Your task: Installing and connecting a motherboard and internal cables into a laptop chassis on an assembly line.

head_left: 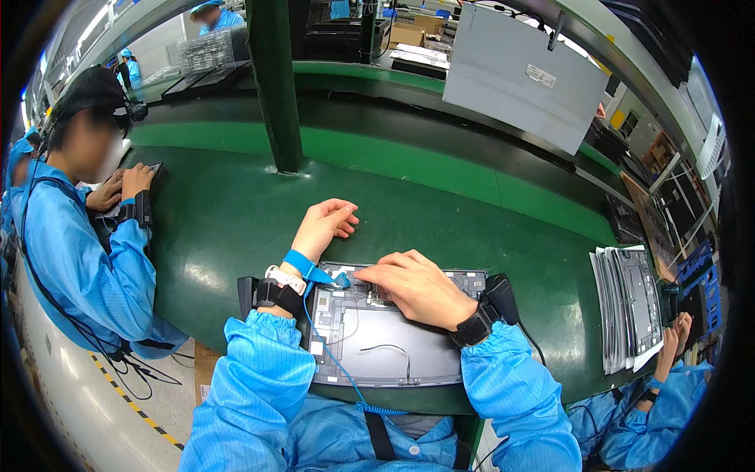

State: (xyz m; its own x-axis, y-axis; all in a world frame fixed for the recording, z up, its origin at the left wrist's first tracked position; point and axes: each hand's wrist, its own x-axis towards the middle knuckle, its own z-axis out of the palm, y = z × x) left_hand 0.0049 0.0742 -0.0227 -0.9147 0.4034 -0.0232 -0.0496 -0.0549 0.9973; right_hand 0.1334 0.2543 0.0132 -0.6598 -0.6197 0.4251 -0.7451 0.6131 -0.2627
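Note:
A grey laptop casing (425, 338) lies on the green bench before me, with its inner side up and thin cables across it. My left hand (324, 224) is past the casing's far left edge, above the bench, its fingers loosely curled with nothing visible in them. Over the casing's far middle is my right hand (421, 287), palm down, beside a dark circuit board (380, 297). One digit stretches left and the others bend downward; what they grip is hidden. A blue strap (311, 270) circles my left wrist, and its cord (330, 358) runs across the casing.
A stack of thin panels (629, 307) stands at the right. A green post (274, 94) rises from the bench's far side, and a large grey panel (525, 79) hangs beyond. One co-worker (94, 220) works at the left; another person's hands (675, 338) show at the right.

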